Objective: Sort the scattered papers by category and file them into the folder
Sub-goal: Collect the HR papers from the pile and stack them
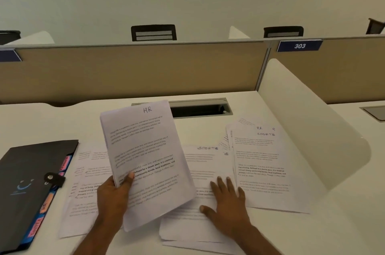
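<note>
Your left hand (113,196) pinches the raised HR sheaf (143,159) at frame centre, header readable; your right hand (226,202), fingers spread, pins the SPORTS pile (200,163) flat; the folder (31,182) waits lower left

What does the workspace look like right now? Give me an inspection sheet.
Surface: white desk, mostly covered in sheets.
Job's things: HR-marked papers lifted; SPORTS-marked sheet and fanned pile lying flat; black folder closed, coloured tabs showing.
Clutter: nothing seen.
Grippers: left hand grips the HR papers; right hand flat on the SPORTS sheet, fingers spread.
Cables: nothing seen; cable slot open.
Surroundings: beige partition, 303 sign, chair backs behind.
</note>
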Motion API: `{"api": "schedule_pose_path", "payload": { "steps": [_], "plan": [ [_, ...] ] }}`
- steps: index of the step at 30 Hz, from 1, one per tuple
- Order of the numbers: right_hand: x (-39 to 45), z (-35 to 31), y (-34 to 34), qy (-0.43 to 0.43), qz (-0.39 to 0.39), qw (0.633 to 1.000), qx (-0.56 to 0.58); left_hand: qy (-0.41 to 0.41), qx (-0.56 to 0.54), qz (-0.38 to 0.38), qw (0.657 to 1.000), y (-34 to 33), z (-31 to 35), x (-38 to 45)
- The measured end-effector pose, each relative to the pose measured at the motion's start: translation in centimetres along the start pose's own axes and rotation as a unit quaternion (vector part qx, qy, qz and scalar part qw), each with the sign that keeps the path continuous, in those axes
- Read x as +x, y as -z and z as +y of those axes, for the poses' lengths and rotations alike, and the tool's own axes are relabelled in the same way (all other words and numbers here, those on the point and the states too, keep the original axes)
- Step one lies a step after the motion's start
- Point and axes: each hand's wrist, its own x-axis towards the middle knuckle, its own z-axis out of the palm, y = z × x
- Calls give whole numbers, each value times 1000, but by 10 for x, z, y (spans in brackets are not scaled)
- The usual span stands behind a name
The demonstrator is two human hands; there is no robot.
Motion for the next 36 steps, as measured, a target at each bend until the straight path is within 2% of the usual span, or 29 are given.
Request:
{"api": "schedule_pose_path", "payload": {
  "steps": [9,13,15,17,18,20,21,23,27,34,36],
  "plan": [
    [34,-35,-1,69,-18,997,-6,13,9,1,1000,-5,-6,7],
    [31,-16,8,70,51,995,49,23,7,-2,1000,-5,-12,13],
    [29,2,9,23,146,986,82,28,5,-4,1000,-6,-16,14],
    [29,24,11,-71,236,966,81,34,3,-9,999,-7,-20,13],
    [28,34,11,-124,249,958,76,36,3,-11,999,-9,-21,12],
    [26,50,12,-200,204,957,47,41,1,-15,999,-13,-23,11],
    [26,54,12,-210,181,961,28,43,-1,-17,999,-16,-23,9],
    [25,55,9,-182,163,970,0,44,1,-23,999,-20,-22,7],
    [24,48,5,-144,206,968,-19,38,16,-32,999,-22,-21,7],
    [14,26,20,-81,259,959,79,35,0,-31,999,-9,-10,8],
    [8,11,29,-70,244,962,99,36,0,-29,999,-4,-8,9]
  ]
}}
